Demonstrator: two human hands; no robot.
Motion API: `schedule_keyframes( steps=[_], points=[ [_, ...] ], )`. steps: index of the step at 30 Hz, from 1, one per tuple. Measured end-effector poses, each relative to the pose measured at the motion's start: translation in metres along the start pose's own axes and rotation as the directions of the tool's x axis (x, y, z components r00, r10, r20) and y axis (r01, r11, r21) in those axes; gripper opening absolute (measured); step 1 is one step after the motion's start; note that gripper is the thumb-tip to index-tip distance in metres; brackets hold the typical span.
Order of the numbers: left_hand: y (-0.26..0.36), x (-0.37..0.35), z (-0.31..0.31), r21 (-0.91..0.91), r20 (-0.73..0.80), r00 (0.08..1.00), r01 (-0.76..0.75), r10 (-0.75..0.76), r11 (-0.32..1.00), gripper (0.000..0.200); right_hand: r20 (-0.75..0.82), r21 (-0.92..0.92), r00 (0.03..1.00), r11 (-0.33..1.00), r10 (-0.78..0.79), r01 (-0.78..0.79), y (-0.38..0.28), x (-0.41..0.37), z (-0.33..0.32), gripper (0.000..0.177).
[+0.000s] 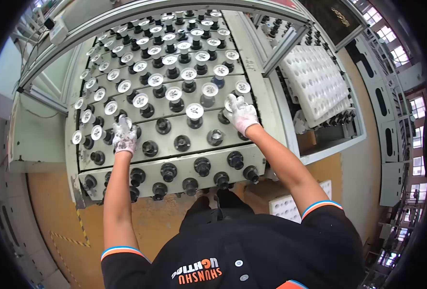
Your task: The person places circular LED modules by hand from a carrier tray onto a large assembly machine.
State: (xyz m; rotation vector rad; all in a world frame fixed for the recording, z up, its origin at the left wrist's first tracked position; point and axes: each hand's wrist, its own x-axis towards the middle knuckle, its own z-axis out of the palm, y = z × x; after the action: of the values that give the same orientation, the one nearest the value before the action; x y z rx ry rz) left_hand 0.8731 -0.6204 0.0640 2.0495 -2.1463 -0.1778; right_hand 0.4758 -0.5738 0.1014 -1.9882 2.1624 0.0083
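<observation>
Rows of LED lamps with round white tops [194, 111] stand in black sockets on a pale green conveyor bed [189, 132]. My left hand [125, 136], in a white glove with dark smudges, is closed around a lamp at the left side of the front rows; its fingers hide most of that lamp. On the right, my right hand [242, 115], gloved too, grips a lamp [229, 104] near the bed's right edge, its white top partly covered by the fingers. Between my hands, several sockets [182, 142] hold no lamp.
More black sockets [202, 166] stick out from the bed's sloping front face. A metal frame [175, 6] crosses above the bed. At right, white foam trays with holes [314, 82] lie on a second line. Another foam tray [285, 208] and a box stand low near my right leg.
</observation>
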Motion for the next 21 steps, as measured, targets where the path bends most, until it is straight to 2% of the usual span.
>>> schedule_keyframes(
  steps=[1, 3, 4, 5, 6, 7, 9, 10, 11, 13, 14, 15, 17, 18, 21],
  points=[
    [0.009, 0.001, -0.017, -0.104, 0.158, 0.972, 0.190, -0.172, 0.976, 0.059, -0.029, -0.041, 0.999, 0.999, 0.018, -0.019, -0.006, 0.005, 0.005, 0.068],
    [0.023, -0.014, -0.047, -0.143, 0.209, 0.951, 0.261, -0.229, 0.955, 0.066, -0.069, 0.033, 0.997, 0.999, 0.042, -0.040, -0.012, 0.001, 0.009, 0.067],
    [0.009, -0.023, -0.035, -0.040, -0.100, 0.993, -0.063, 0.058, 0.997, 0.074, -0.087, 0.151, 0.992, 0.986, 0.090, -0.076, -0.010, 0.005, 0.022, 0.064],
    [0.008, -0.030, -0.037, -0.205, -0.256, 0.966, -0.031, -0.023, 0.978, 0.073, -0.161, 0.191, 0.982, 0.979, 0.102, -0.070, -0.010, 0.007, 0.031, 0.062],
    [0.029, -0.034, -0.057, -0.450, -0.199, 0.969, 0.040, -0.143, 0.892, 0.071, -0.217, 0.191, 0.972, 0.981, 0.087, -0.045, -0.009, 0.011, 0.038, 0.062],
    [0.051, -0.041, -0.072, -0.663, -0.104, 0.965, 0.111, -0.239, 0.740, 0.069, -0.267, 0.189, 0.960, 0.981, 0.082, -0.031, -0.008, 0.009, 0.043, 0.062],
    [0.087, -0.034, -0.080, -0.777, -0.110, 0.968, 0.058, -0.225, 0.627, 0.064, -0.152, 0.213, 0.983, 0.975, 0.098, -0.064, -0.011, 0.011, 0.030, 0.064],
    [0.093, -0.021, -0.066, -0.778, 0.074, 0.963, 0.218, -0.258, 0.589, 0.060, -0.093, 0.221, 0.989, 0.971, 0.113, -0.090, -0.011, 0.010, 0.025, 0.065],
    [0.088, -0.002, -0.033, -0.356, -0.463, 0.881, -0.283, 0.095, 0.891, 0.055, -0.054, 0.241, 0.994, 0.967, 0.093, -0.078, -0.006, 0.010, 0.026, 0.075],
    [0.103, 0.015, -0.014, -0.169, -0.396, 0.900, -0.265, 0.181, 0.949, 0.049, -0.026, 0.406, 0.994, 0.909, 0.107, -0.088, -0.001, -0.011, 0.001, 0.083],
    [0.095, 0.025, 0.011, -0.059, -0.383, 0.880, -0.326, 0.280, 0.944, 0.052, -0.096, 0.447, 0.988, 0.892, 0.124, -0.069, 0.011, -0.019, -0.008, 0.088],
    [0.115, 0.022, -0.012, -0.181, -0.171, 0.973, -0.183, 0.152, 0.966, 0.057, -0.261, 0.460, 0.950, 0.887, 0.172, -0.034, 0.018, -0.032, -0.018, 0.080],
    [0.113, 0.030, 0.012, -0.006, -0.178, 0.936, -0.310, 0.304, 0.951, 0.062, -0.220, 0.393, 0.940, 0.906, 0.259, -0.157, 0.046, -0.041, -0.028, 0.064],
    [0.123, 0.025, 0.010, 0.014, -0.143, 0.949, -0.280, 0.280, 0.960, 0.064, -0.314, 0.369, 0.927, 0.926, 0.206, -0.081, 0.056, -0.040, -0.023, 0.043],
    [0.135, 0.030, 0.014, 0.082, -0.093, 0.970, -0.216, 0.224, 0.973, 0.069, -0.333, 0.246, 0.941, 0.969, 0.068, 0.017, 0.062, -0.043, -0.014, 0.024]
  ],
)
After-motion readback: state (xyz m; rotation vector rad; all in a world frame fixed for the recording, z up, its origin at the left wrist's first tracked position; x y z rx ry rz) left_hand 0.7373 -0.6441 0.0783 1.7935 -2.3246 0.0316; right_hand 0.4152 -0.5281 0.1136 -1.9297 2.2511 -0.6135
